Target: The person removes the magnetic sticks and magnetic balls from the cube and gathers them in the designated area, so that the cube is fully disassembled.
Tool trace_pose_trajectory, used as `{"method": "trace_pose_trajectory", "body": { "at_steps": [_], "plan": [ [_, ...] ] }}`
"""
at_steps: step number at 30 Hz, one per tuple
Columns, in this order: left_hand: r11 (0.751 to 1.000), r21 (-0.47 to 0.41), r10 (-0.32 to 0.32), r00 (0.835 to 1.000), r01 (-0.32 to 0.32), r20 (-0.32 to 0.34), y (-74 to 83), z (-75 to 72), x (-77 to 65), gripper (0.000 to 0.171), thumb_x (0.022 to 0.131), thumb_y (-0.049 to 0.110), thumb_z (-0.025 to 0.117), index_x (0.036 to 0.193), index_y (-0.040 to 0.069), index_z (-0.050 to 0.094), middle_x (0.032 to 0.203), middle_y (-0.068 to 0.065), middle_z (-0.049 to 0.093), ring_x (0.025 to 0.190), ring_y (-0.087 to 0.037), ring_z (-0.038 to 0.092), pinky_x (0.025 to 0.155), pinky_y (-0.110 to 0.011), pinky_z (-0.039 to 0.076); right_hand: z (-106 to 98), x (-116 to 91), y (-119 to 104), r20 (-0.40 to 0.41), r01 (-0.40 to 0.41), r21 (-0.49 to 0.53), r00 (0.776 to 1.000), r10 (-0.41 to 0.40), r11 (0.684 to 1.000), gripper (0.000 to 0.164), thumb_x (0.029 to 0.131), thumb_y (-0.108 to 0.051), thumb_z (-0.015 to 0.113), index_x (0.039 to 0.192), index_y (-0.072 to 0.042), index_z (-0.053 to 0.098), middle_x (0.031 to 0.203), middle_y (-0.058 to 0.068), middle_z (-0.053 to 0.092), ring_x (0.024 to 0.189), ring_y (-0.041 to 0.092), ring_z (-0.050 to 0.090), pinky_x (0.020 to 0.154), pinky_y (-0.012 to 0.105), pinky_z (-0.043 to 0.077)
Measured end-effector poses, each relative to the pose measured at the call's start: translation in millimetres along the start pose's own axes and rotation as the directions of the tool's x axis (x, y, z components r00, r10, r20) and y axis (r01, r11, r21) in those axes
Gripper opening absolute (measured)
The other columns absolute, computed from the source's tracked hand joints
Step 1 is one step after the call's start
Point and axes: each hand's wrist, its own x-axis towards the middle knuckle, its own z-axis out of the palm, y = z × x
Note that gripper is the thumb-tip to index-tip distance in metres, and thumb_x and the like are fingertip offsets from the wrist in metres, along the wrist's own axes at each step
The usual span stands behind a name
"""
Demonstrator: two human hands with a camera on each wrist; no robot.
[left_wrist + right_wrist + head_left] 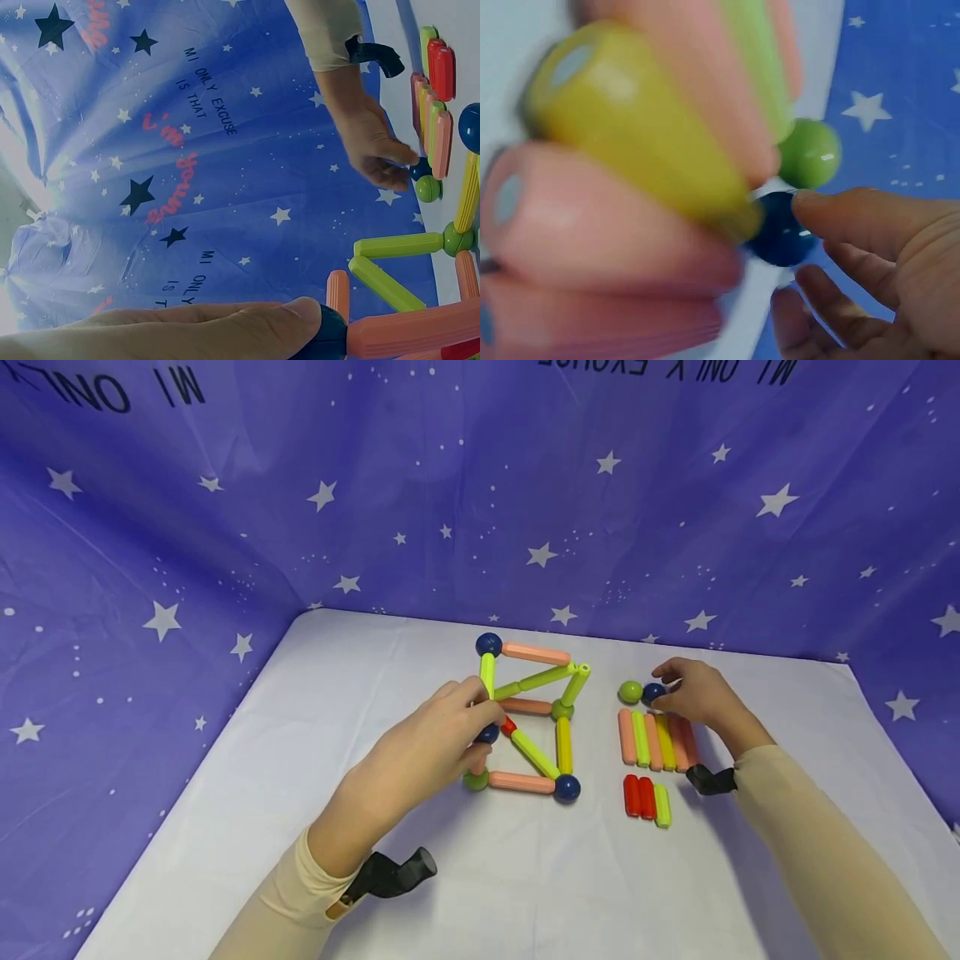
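Note:
A frame of coloured magnetic rods and balls stands on the table, with a blue ball (567, 788) at its near right corner and a green ball (562, 710) behind. My left hand (431, 752) grips another blue ball (330, 334) on the frame's left side, where a salmon rod (409, 328) joins it. Over to the right, my right hand (697, 697) is at a loose blue ball (784, 229). The thumb (840, 214) lies against this ball, while the other fingers curve loosely around its far side with a gap. A loose green ball (810, 154) sits beside it.
Salmon, yellow and green rods (656, 742) lie in a row just in front of the loose balls. Nearer are two short red rods (640, 797) and a short green rod (662, 806). A purple star-patterned cloth (540, 510) hangs behind the white table (300, 693).

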Motion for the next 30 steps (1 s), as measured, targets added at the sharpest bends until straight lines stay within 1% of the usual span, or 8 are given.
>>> {"method": "trace_pose_trajectory", "body": {
  "at_steps": [3, 6, 10, 15, 18, 21, 27, 30],
  "plan": [
    [1.0, -0.002, -0.006, 1.0, 0.006, 0.005, 0.1, 0.2, -0.1, 0.028, 0.082, 0.01, 0.08, 0.107, 0.014, 0.068, 0.101, 0.001, 0.05, 0.087, -0.014, 0.045, 0.07, -0.022, 0.044, -5.3, -5.8, -13.1, -0.086, 0.074, -0.012, 0.994, -0.075, 0.997, 0.048, 0.087, -0.017, 0.07, 0.13, -0.002, 0.054, 0.127, 0.024, 0.052, 0.114, 0.042, 0.049, 0.091, 0.057, 0.044],
    [1.0, 0.0, -0.007, 1.0, 0.007, 0.005, 0.1, 0.4, -0.7, 0.028, 0.082, 0.011, 0.08, 0.106, 0.013, 0.068, 0.1, 0.001, 0.05, 0.087, -0.014, 0.046, 0.07, -0.023, 0.044, -7.6, -12.7, -36.9, -0.184, 0.192, 0.001, 0.965, -0.188, 0.981, 0.04, 0.088, -0.015, 0.064, 0.127, -0.007, 0.057, 0.125, 0.017, 0.056, 0.113, 0.037, 0.049, 0.09, 0.055, 0.042],
    [1.0, 0.001, -0.007, 1.0, 0.007, 0.009, -0.1, 0.6, -1.5, 0.027, 0.082, 0.011, 0.08, 0.106, 0.014, 0.068, 0.1, 0.001, 0.05, 0.086, -0.014, 0.046, 0.07, -0.023, 0.044, -3.9, -24.1, -83.0, -0.253, 0.374, 0.026, 0.9, -0.356, 0.927, 0.036, 0.091, -0.017, 0.059, 0.126, -0.013, 0.06, 0.121, 0.006, 0.06, 0.107, 0.027, 0.051, 0.087, 0.046, 0.042],
    [1.0, -0.007, 0.0, 1.0, 0.0, 0.003, -0.4, -0.4, -0.5, 0.026, 0.082, 0.009, 0.079, 0.105, 0.014, 0.068, 0.099, 0.002, 0.049, 0.086, -0.014, 0.046, 0.07, -0.023, 0.044, 5.8, -34.7, -137.9, -0.199, 0.558, -0.086, 0.802, -0.563, 0.825, 0.046, 0.091, -0.029, 0.067, 0.134, -0.017, 0.056, 0.125, 0.001, 0.059, 0.105, 0.023, 0.052, 0.083, 0.043, 0.046],
    [1.0, -0.008, 0.009, 1.0, -0.009, -0.001, -0.8, 0.1, -1.3, 0.025, 0.082, 0.009, 0.079, 0.103, 0.014, 0.068, 0.098, 0.002, 0.049, 0.085, -0.014, 0.045, 0.069, -0.022, 0.044, 16.6, -35.7, -158.8, -0.137, 0.597, -0.188, 0.77, -0.623, 0.78, 0.054, 0.088, -0.026, 0.073, 0.137, -0.015, 0.053, 0.12, 0.001, 0.062, 0.099, 0.023, 0.052, 0.078, 0.039, 0.047],
    [1.0, -0.002, 0.018, 1.0, -0.018, -0.004, -1.2, 0.9, -1.1, 0.024, 0.082, 0.009, 0.079, 0.102, 0.014, 0.067, 0.096, 0.002, 0.048, 0.085, -0.014, 0.045, 0.069, -0.022, 0.043, 27.1, -35.2, -170.4, -0.116, 0.596, -0.255, 0.763, -0.636, 0.761, 0.052, 0.087, -0.016, 0.075, 0.135, -0.013, 0.054, 0.11, 0.002, 0.064, 0.092, 0.021, 0.052, 0.073, 0.035, 0.049],
    [1.0, 0.009, 0.02, 1.0, -0.02, -0.003, -1.2, -0.1, 0.3, 0.025, 0.081, 0.009, 0.08, 0.103, 0.012, 0.068, 0.096, 0.001, 0.049, 0.084, -0.015, 0.046, 0.071, -0.023, 0.043, 41.6, -36.3, -179.6, -0.154, 0.616, -0.303, 0.721, -0.675, 0.727, 0.04, 0.087, -0.004, 0.068, 0.125, -0.01, 0.06, 0.1, 0.005, 0.065, 0.084, 0.022, 0.054, 0.07, 0.034, 0.048],
    [1.0, 0.004, 0.014, 1.0, -0.014, -0.002, -1.5, -1.3, 0.4, 0.025, 0.081, 0.009, 0.08, 0.104, 0.011, 0.068, 0.096, 0.001, 0.049, 0.084, -0.016, 0.046, 0.071, -0.023, 0.044, 45.6, -39.5, -182.1, -0.174, 0.625, -0.286, 0.711, -0.681, 0.726, 0.038, 0.085, -0.004, 0.062, 0.123, -0.008, 0.061, 0.093, 0.005, 0.064, 0.077, 0.022, 0.052, 0.067, 0.034, 0.046]
  ]
}}
